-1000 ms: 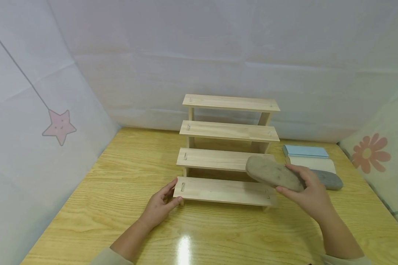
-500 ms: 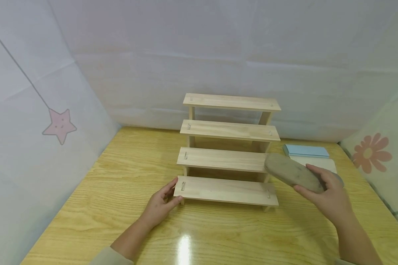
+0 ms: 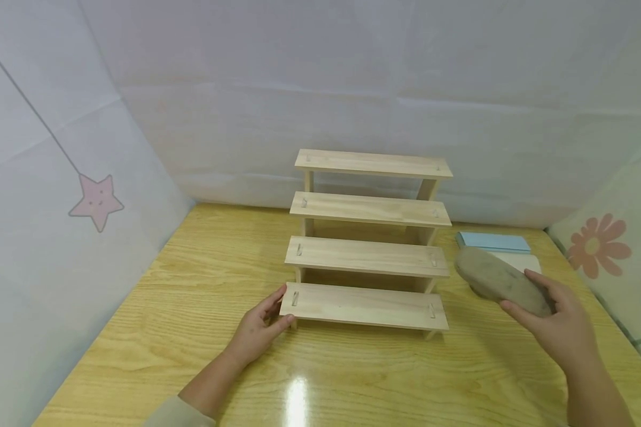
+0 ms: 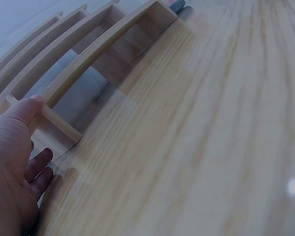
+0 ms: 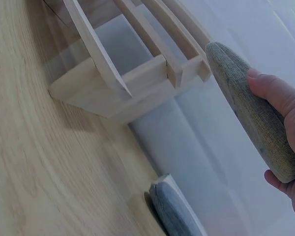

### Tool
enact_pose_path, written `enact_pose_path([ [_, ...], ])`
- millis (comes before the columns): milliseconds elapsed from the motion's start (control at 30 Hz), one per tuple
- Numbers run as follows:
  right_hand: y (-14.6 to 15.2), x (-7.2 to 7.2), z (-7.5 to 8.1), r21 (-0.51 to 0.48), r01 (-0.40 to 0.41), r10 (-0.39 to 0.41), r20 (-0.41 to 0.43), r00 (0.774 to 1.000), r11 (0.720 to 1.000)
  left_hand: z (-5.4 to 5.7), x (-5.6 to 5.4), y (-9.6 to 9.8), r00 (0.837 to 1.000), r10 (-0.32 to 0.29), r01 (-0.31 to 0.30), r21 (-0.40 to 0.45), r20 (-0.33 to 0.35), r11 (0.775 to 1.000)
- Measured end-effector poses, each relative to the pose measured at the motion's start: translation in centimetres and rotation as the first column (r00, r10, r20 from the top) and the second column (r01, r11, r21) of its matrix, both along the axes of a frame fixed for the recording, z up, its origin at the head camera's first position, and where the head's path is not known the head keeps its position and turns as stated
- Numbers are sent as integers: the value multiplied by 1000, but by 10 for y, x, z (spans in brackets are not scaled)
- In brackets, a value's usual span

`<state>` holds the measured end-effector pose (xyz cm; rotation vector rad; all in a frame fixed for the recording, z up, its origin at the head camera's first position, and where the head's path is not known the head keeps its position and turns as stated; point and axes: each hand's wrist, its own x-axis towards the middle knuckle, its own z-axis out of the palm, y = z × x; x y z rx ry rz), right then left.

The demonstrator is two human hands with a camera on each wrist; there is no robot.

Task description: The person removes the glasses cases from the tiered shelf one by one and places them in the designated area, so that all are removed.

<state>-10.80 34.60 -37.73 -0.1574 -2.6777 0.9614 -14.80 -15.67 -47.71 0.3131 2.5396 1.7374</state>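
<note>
A light wooden rack with tiered shelves (image 3: 363,305) stands mid-table in the head view. My left hand (image 3: 256,332) grips the left end of its lowest shelf, thumb at the front corner (image 4: 24,110) and fingers around the side. My right hand (image 3: 563,323) holds a grey-beige, fabric-covered glasses case (image 3: 497,277) by its near end, thumb on one side and fingers on the other. The case is raised and tilted, to the right of the rack. In the right wrist view the case (image 5: 253,113) has rounded ends and a woven surface.
Behind the held case lie a light blue case (image 3: 494,242) and a cream case (image 3: 524,261), partly covered. A dark grey case (image 5: 174,206) lies on the table beside them. White cloth walls (image 3: 246,118) border the table at the back and sides.
My right hand has moved right with the glasses case, from over the rack's right end to beside the rack, over the other cases. My left hand has stayed on the shelf.
</note>
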Motion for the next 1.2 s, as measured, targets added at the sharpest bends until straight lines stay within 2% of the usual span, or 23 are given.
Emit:
enact_pose_path([
  [200, 13, 1, -6, -13, 21, -20, 76, 997, 1000, 1, 0, 0, 1000, -4, 4, -1, -2, 1000],
  [500, 30, 5, -23, -41, -7, 11, 119, 993, 999, 2, 0, 0, 1000, -8, 8, -2, -16, 1000],
  [900, 47, 8, -38, -31, 14, -6, 236, 972, 999, 2, 1, 0, 1000, -6, 6, -8, -5, 1000],
  [1200, 53, 9, -61, -52, 32, -19, 239, 971, 998, 1, 1, 0, 1000, -11, 11, -5, -14, 1000],
])
